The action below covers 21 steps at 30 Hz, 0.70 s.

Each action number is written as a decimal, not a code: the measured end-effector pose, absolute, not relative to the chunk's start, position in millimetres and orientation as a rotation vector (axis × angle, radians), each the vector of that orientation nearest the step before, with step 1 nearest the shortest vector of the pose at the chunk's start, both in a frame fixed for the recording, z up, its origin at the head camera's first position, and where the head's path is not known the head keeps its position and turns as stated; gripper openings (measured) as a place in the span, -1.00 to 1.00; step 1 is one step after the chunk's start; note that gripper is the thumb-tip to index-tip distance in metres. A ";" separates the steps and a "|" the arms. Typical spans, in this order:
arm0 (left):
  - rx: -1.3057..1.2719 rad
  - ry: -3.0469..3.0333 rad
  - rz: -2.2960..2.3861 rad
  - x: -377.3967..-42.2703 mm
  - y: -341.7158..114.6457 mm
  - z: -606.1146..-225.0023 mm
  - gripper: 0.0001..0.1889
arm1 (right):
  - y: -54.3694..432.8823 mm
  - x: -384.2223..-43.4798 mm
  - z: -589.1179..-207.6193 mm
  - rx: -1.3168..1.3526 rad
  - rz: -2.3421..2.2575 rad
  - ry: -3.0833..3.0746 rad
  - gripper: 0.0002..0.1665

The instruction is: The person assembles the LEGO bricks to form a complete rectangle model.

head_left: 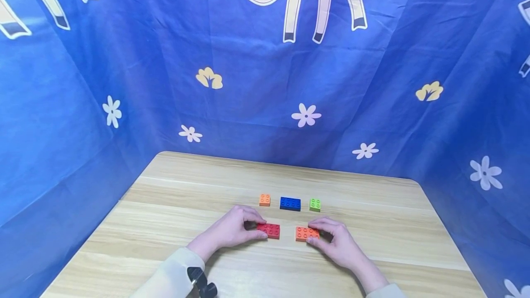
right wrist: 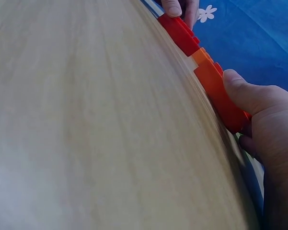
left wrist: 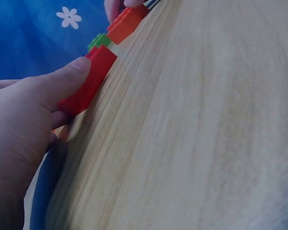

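My left hand (head_left: 234,229) pinches a red toy brick (head_left: 272,231) at its left end, thumb on the near side and fingers on the far side. The red brick (left wrist: 92,79) shows its long side in the left wrist view. To the right, my right hand (head_left: 336,241) pinches an orange-red brick (head_left: 302,233) by its right end. In the right wrist view the thumb presses the near side of the orange-red brick (right wrist: 219,98). A gap of table separates the two held bricks, whose studs face up.
Behind the hands, a small orange brick (head_left: 264,200), a dark blue brick (head_left: 290,203) and a small lime green brick (head_left: 315,204) stand in a row on the wooden table (head_left: 198,176). A blue patterned curtain (head_left: 256,105) surrounds the table's back and sides.
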<state>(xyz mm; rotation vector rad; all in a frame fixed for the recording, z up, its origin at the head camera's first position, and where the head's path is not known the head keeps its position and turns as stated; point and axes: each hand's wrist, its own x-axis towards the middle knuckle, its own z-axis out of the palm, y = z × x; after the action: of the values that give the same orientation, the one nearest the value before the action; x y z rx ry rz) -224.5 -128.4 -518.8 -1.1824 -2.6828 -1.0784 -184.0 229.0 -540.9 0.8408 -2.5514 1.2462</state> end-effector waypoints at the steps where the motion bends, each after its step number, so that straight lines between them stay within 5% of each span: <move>1: -1.184 -2.679 -1.086 -224.6 -128.4 -519.1 -0.60 | 229.1 -184.1 -541.3 0.842 1.252 -2.549 -0.55; 21: -1.176 -2.656 -1.162 -225.6 -125.6 -517.2 -0.69 | 229.4 -188.7 -545.0 0.803 1.263 -2.548 -0.65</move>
<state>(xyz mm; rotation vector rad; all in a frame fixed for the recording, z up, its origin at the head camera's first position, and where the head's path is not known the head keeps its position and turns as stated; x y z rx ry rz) -225.6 -125.6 -517.2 -1.1762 -2.6560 -1.1615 -188.7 229.4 -545.0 0.8034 -2.5477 1.2628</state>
